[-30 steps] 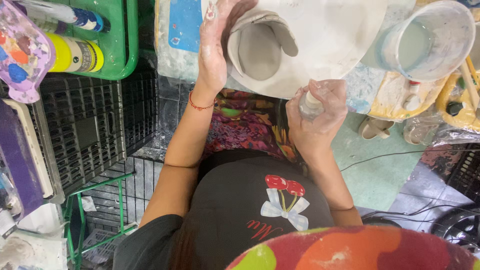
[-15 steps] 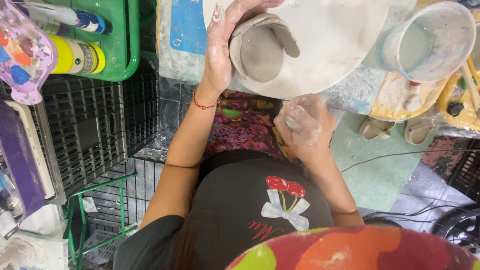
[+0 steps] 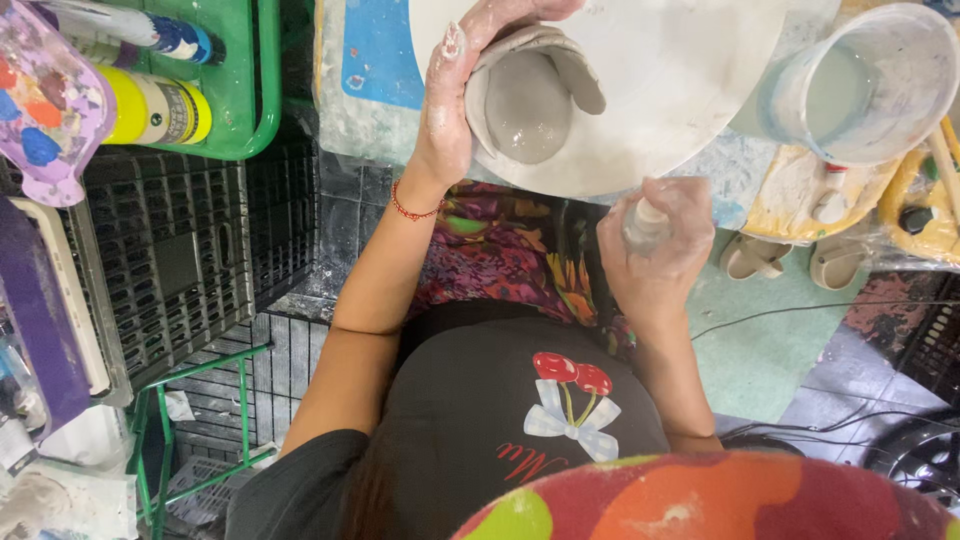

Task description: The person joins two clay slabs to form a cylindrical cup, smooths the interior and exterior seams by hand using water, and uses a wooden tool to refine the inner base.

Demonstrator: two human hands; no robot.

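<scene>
Head view, looking straight down at a seated person working wet clay.

Left hand (image 3: 462, 95): smeared with pale slip, fingers together and curved around the outer wall of a small grey clay bowl (image 3: 528, 100). The palm presses against the bowl's left side, and the fingertips wrap over its far rim. A red cord bracelet (image 3: 413, 211) sits on the wrist.

The clay bowl rests on a round white board (image 3: 680, 70), at the board's near-left edge. Its wall is uneven, with a flap of clay folding inward on the right. The inside looks wet and smooth.

Right hand (image 3: 655, 245): also coated in slip, held off the board just below its near edge, over the lap. The fingers are clamped around a small clear spray bottle (image 3: 646, 222), whose nozzle end points up toward the board. Which finger sits on the nozzle cannot be told.

Around the work:
- Plastic jug (image 3: 868, 85) of cloudy water at the board's right edge, touching or overlapping it.
- Yellow clay-stained sponges and tools (image 3: 800, 200) lie to the right, below the jug.
- Green plastic basket (image 3: 235, 95) at upper left holds paint bottles (image 3: 150, 105).
- Purple paint-spotted palette (image 3: 50, 110) at the far left edge.
- Black plastic crates (image 3: 190, 260) stand beside the left arm.
- Pair of beige sandals (image 3: 790, 260) sit on the green floor at right.

The person wears a black top with a cherry print and a patterned skirt.
</scene>
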